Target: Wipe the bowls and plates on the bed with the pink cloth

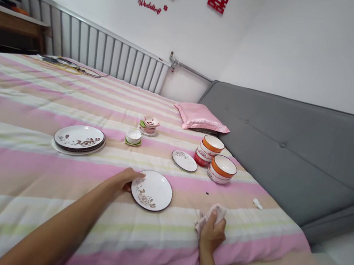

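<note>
My left hand (pixel 127 179) grips the left rim of a white plate (pixel 153 190) with a brown flower pattern and a dark edge, thumb on top. The plate is tilted toward me just over the striped bedsheet. To its right, my right hand (pixel 212 233) is closed around a pale, crumpled cloth (pixel 204 221). Beyond the held plate lies a similar plate (pixel 185 161). A stack of larger flowered plates (pixel 79 138) rests at the left.
Stacked bowls with orange rims (pixel 223 166) stand near the grey headboard (pixel 296 148). Small white dishes (pixel 133 136) and a stack of small patterned dishes (pixel 150 122) sit farther back. A pink pillow (pixel 201 117), a small white object (pixel 258 204) and cables (pixel 79 67) also lie on the bed.
</note>
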Action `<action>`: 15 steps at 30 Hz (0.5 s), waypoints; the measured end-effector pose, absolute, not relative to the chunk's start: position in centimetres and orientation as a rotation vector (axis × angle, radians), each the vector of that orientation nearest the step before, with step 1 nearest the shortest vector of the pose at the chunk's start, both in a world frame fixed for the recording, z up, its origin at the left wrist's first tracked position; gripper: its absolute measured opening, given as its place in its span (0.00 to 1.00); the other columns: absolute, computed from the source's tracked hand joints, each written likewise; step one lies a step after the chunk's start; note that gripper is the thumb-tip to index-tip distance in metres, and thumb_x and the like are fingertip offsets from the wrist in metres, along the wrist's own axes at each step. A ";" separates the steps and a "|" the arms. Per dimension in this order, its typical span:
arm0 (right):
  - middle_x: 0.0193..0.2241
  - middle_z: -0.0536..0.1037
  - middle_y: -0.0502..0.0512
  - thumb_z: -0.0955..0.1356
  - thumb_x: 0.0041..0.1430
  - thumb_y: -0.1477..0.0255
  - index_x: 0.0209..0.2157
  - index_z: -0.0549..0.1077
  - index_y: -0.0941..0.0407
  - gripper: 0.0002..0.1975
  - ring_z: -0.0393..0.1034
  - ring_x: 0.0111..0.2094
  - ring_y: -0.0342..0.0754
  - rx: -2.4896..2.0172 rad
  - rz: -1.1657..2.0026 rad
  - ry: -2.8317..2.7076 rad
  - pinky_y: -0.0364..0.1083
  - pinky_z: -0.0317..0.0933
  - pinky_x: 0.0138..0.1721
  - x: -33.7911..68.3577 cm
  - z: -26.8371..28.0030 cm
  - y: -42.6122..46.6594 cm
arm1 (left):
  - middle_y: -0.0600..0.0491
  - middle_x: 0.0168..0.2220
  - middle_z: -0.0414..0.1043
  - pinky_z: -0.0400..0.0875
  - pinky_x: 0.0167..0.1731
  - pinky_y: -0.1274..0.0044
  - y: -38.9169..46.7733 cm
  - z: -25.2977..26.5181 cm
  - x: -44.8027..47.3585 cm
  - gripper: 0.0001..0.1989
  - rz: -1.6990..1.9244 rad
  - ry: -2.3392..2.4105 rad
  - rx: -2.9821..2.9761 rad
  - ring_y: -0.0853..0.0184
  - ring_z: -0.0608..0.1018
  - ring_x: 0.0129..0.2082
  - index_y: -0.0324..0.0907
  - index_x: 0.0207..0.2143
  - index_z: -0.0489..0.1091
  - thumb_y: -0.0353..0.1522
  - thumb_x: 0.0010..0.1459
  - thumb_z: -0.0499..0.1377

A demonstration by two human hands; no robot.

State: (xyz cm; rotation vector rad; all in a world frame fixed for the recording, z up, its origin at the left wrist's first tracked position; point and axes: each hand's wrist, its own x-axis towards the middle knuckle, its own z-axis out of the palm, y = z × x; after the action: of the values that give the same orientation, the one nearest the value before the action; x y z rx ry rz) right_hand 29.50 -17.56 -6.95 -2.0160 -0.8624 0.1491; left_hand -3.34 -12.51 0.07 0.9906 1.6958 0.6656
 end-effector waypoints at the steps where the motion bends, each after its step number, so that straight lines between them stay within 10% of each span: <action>1: 0.34 0.76 0.63 0.55 0.57 0.51 0.38 0.69 0.57 0.25 0.71 0.35 0.58 -2.015 0.146 -0.862 0.47 0.57 0.32 29.5 -7.0 -17.5 | 0.48 0.18 0.71 0.64 0.15 0.77 -12.5 0.1 -3.6 0.20 0.658 1.634 0.981 0.68 0.70 0.14 0.33 0.28 0.71 0.43 0.42 0.64; 15: 0.33 0.76 0.64 0.55 0.57 0.52 0.37 0.70 0.58 0.25 0.69 0.32 0.57 -2.077 0.123 -0.770 0.47 0.56 0.30 28.2 -5.3 -17.1 | 0.41 0.36 0.78 0.75 0.34 0.68 -14.0 -0.7 -3.3 0.22 0.774 0.924 0.771 0.56 0.80 0.35 0.34 0.42 0.68 0.27 0.41 0.63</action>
State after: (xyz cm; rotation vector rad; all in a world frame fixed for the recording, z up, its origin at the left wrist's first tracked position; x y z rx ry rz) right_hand 28.24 -17.14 -5.34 -2.0773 -0.7698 0.1232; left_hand -3.27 -13.99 -0.72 0.7715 0.9240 0.7742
